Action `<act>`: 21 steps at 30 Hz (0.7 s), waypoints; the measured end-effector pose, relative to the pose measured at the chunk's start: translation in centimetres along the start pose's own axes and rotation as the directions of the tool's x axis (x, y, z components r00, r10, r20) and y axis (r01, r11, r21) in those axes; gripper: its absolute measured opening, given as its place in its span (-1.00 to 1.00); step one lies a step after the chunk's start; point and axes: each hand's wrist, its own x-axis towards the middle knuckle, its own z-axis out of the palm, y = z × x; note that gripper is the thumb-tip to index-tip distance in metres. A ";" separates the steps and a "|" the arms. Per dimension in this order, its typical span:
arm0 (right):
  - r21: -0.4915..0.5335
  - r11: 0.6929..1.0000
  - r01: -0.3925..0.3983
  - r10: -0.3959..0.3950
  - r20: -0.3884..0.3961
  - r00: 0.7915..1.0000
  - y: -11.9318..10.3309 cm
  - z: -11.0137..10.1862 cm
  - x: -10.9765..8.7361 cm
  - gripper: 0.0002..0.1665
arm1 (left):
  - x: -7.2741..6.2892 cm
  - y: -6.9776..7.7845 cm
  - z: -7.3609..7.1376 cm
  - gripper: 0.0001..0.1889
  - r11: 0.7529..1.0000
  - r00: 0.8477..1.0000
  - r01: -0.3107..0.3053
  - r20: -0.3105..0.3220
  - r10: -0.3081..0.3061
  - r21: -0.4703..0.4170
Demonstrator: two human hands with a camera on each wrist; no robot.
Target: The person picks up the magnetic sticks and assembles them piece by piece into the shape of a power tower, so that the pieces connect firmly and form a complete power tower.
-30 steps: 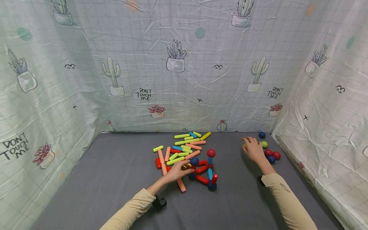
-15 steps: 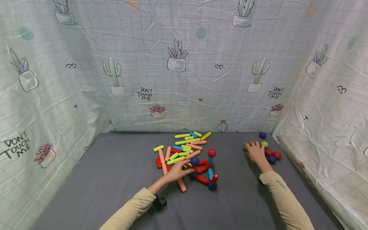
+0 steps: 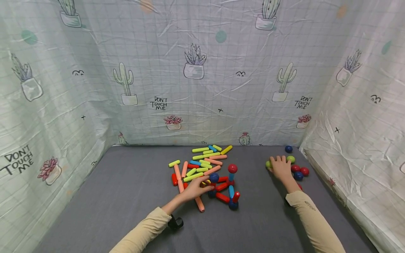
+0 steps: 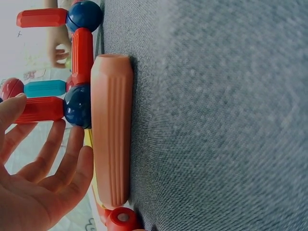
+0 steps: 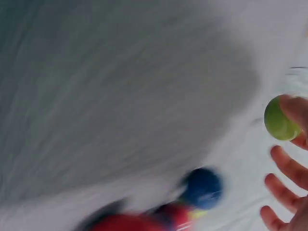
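Note:
A small frame of magnetic building sticks and balls stands mid-table, with a red ball (image 3: 232, 168) raised on a blue stick (image 3: 231, 177). My left hand (image 3: 193, 189) holds an upright red stick (image 4: 44, 109) of it between thumb and fingers. That stick rises from a dark blue ball (image 4: 77, 107), and another blue ball (image 3: 214, 177) tops it. At the right, my right hand (image 3: 281, 169) pinches a green ball (image 5: 277, 121) between thumb and index finger, the other fingers spread apart. Another red stick (image 3: 236, 196) stands upright on the frame's near blue ball (image 3: 233, 204).
Loose yellow-green, salmon, red and blue sticks lie behind and left of the frame, one salmon stick (image 4: 112, 130) right beside its base. Near my right hand sit a second green ball (image 3: 290, 159), red balls (image 3: 304, 171) and blue balls (image 3: 288, 149). A patterned curtain (image 3: 202, 126) encloses the table.
My right hand has come down and slightly right onto the green ball, which now shows more at the hand's left side. My left hand and the frame stay in place.

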 end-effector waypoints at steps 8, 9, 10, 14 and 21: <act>0.363 0.892 0.267 -0.207 -0.196 0.958 -6.8 -7.0 -1.7 -0.57 | 0.3 -0.9 0.2 -0.67 0.999 1.000 -0.013 -0.010 0.013 0.030; 0.384 0.863 0.327 -0.254 -0.228 0.940 -7.6 -8.0 -2.2 -0.56 | 0.3 -0.5 0.2 -0.75 0.999 0.999 -0.028 -0.015 0.029 0.037; 0.396 0.836 0.380 -0.299 -0.252 0.920 -8.3 -8.9 -2.7 -0.55 | 0.2 -0.1 0.1 -0.81 0.998 0.998 -0.050 -0.021 0.051 0.042; 0.397 0.754 0.523 -0.457 -0.254 0.852 -10.4 -11.2 -4.7 -0.52 | -0.3 1.7 -0.5 -0.72 0.992 0.992 -0.125 -0.017 0.126 0.014; 0.329 0.765 0.553 -0.562 -0.079 0.824 -12.1 -10.6 -6.9 -0.53 | -0.8 1.1 -0.8 -0.63 0.996 0.996 -0.088 -0.015 0.088 0.009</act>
